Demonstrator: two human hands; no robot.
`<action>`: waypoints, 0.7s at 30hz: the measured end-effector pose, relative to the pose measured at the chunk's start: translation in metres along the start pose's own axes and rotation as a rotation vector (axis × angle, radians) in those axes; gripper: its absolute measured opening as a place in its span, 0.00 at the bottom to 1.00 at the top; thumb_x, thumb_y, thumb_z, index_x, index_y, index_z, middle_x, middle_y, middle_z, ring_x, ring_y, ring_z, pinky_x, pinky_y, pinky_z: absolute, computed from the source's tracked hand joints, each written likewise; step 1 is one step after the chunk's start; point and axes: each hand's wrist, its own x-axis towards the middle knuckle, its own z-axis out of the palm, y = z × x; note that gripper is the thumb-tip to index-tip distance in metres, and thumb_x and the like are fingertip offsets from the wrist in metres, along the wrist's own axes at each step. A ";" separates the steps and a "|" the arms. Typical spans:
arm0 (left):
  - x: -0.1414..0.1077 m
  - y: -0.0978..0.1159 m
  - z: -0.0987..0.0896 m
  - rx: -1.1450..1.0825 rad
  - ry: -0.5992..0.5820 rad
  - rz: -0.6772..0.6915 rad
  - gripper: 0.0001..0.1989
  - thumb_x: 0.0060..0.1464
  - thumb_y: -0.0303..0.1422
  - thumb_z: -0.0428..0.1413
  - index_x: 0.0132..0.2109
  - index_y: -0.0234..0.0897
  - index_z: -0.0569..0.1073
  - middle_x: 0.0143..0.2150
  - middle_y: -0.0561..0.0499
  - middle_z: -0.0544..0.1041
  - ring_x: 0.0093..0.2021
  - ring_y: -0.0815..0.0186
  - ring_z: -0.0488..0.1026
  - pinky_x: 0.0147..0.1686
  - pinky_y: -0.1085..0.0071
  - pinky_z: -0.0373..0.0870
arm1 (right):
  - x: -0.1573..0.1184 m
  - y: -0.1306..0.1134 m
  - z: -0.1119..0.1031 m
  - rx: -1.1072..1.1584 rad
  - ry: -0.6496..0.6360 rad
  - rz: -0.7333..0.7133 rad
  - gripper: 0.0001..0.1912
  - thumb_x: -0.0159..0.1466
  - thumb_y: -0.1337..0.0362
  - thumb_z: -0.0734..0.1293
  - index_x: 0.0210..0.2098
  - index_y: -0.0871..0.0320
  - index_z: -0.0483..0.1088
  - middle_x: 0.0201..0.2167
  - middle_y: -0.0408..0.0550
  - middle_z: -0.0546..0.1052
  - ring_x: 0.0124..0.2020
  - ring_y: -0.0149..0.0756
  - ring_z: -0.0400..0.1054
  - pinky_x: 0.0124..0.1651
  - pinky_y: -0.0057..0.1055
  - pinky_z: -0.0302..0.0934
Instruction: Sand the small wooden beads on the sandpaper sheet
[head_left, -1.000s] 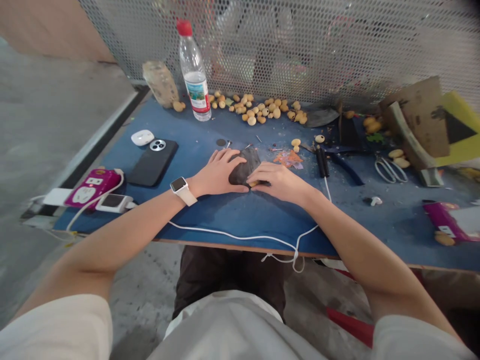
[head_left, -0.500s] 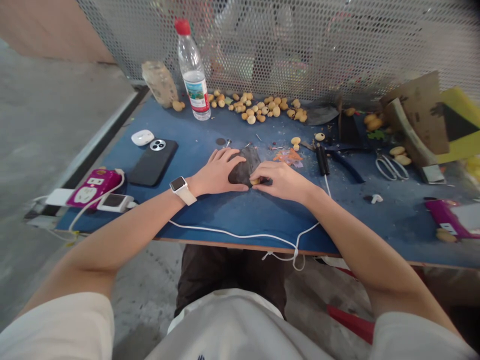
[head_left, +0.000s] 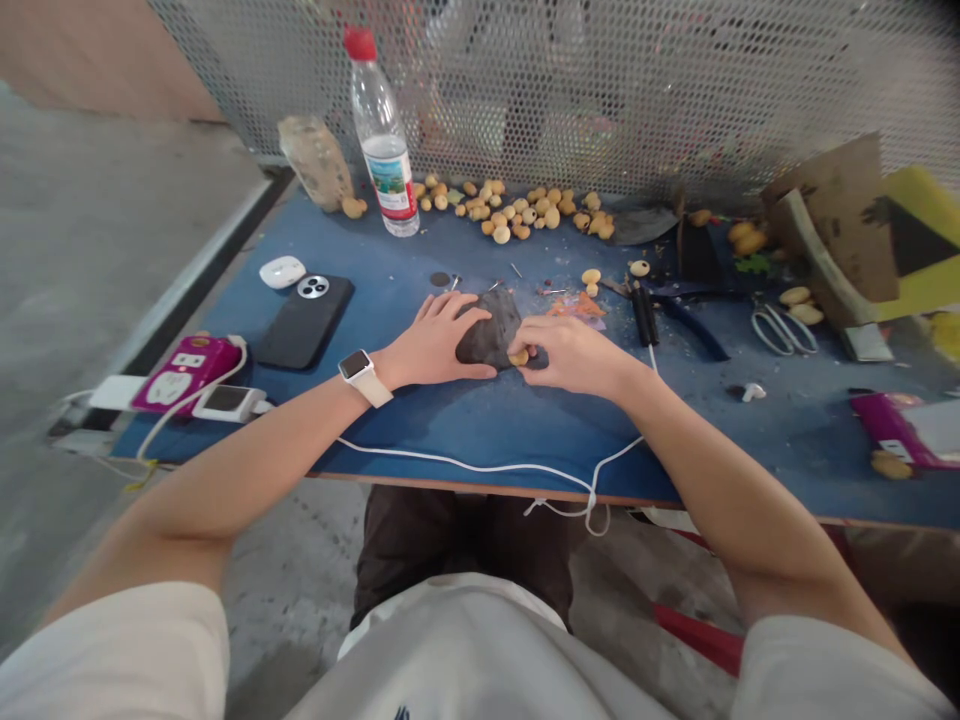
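Observation:
A dark grey sheet that looks like sandpaper [head_left: 491, 330] lies on the blue tabletop. My left hand [head_left: 433, 342] rests flat on its left side, fingers spread, pressing it down. At the sheet's right edge, my right hand [head_left: 570, 355] pinches a small tan gourd [head_left: 518, 357] between thumb and fingers. Most of that gourd is hidden by the fingers, and it appears to touch the sheet. Just beyond my right hand are orange and purple scraps [head_left: 579, 308] and a pale gourd [head_left: 592, 280].
Many small gourds [head_left: 517, 212] line the mesh panel [head_left: 637, 90]. A water bottle [head_left: 388, 170], phone [head_left: 304, 322] and power strip [head_left: 187, 372] are at left. Pliers [head_left: 694, 325], scissors [head_left: 782, 330] and cardboard [head_left: 832, 220] lie right. A white cable [head_left: 465, 466] runs along the front edge.
My right hand has slid slightly to the right with the small gourd, showing more of the dark sheet. My left hand stays in place on it.

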 end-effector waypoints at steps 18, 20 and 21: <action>0.000 0.003 0.002 0.011 -0.008 -0.021 0.50 0.66 0.68 0.71 0.81 0.45 0.74 0.90 0.33 0.63 0.92 0.28 0.54 0.90 0.26 0.46 | -0.005 0.008 0.000 -0.191 -0.005 0.082 0.09 0.79 0.57 0.77 0.53 0.54 0.87 0.46 0.54 0.87 0.48 0.51 0.83 0.50 0.41 0.69; 0.000 0.003 0.002 0.005 -0.006 -0.024 0.50 0.66 0.69 0.70 0.81 0.46 0.74 0.90 0.33 0.63 0.92 0.28 0.54 0.90 0.26 0.46 | -0.005 0.008 0.002 -0.214 -0.020 0.086 0.09 0.80 0.55 0.77 0.51 0.54 0.87 0.46 0.54 0.87 0.47 0.51 0.82 0.48 0.40 0.68; 0.000 0.003 0.002 0.006 -0.004 -0.025 0.50 0.66 0.69 0.70 0.81 0.46 0.74 0.90 0.34 0.63 0.92 0.28 0.54 0.90 0.26 0.46 | -0.004 0.010 0.002 -0.214 -0.024 0.086 0.10 0.81 0.55 0.77 0.51 0.54 0.87 0.45 0.54 0.86 0.46 0.50 0.82 0.48 0.40 0.68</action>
